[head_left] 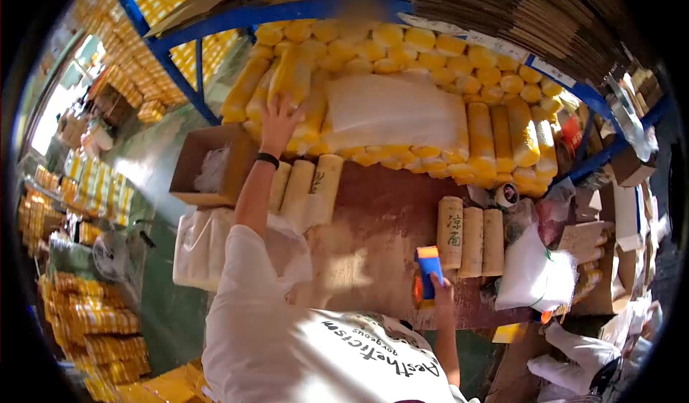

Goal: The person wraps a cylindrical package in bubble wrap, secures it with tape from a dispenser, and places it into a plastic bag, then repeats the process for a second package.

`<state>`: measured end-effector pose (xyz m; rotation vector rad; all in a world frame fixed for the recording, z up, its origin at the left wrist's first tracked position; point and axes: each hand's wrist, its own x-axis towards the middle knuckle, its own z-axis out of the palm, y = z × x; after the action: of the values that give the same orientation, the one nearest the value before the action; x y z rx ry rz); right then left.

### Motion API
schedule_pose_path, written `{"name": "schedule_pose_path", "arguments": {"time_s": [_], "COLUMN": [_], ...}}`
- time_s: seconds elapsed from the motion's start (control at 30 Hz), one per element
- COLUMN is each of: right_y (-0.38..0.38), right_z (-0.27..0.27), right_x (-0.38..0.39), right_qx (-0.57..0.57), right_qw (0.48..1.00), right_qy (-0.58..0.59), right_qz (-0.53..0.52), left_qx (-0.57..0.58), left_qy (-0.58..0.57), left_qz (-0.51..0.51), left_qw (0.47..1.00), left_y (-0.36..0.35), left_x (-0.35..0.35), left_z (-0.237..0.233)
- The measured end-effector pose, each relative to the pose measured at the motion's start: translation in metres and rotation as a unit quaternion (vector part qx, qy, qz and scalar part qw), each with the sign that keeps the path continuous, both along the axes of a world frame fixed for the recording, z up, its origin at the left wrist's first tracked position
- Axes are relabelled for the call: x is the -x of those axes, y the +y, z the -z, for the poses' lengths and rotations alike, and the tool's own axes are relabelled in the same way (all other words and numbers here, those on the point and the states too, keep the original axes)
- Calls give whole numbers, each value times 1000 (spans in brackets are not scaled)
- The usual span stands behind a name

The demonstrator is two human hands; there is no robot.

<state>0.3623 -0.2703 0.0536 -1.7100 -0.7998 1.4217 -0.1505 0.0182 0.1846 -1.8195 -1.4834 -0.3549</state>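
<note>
My left hand [280, 123] reaches forward with its fingers spread, resting against a yellow-wrapped cylindrical pack [291, 76] on the left of a large stack. Whether the fingertips press into the wrap is hard to tell. Low in front of my body, my right hand [443, 289] is closed around a blue-and-orange handheld tool [430, 265]; its exact kind does not show. Right of that tool stand brown paper-wrapped rolls [451, 232], one with dark printed characters. More paper rolls [326, 188] lie below my left forearm. A white sheet [391, 112] covers the middle of the yellow stack.
An open cardboard box [208, 165] with white material inside is beside my left arm. White bags [203, 249] sit at the reddish table's [380, 202] left edge. A blue metal frame [308, 14] carries flat cardboard overhead. A white sack [531, 270] stands at the right.
</note>
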Motion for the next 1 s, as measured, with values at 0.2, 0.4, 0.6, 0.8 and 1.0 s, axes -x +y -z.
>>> {"name": "schedule_pose_path", "arguments": {"time_s": [0.2,0.4,0.6,0.8,1.0], "right_y": [-17,34,86,206,379], "right_z": [13,38,46,-49,-87], "right_x": [36,84,70,31,76], "right_qx": [-95,-79,-289,-403,-418], "right_qw": [945,860,841,722,583], "right_qy": [-289,-443,-327,-520,-633], "right_qz": [-117,-241,-319,-214,-290], "left_qx": [93,164,407,340,251], "left_qy": [-163,-288,-372,-537,-608], "left_qz": [-29,2,116,-3,-31], "left_qw": [982,943,826,772,753], "left_y": [26,-84,-248,-371,-429], "left_x": [-11,-58,-107,-161,-237], "left_z": [55,51,167,119,94]}}
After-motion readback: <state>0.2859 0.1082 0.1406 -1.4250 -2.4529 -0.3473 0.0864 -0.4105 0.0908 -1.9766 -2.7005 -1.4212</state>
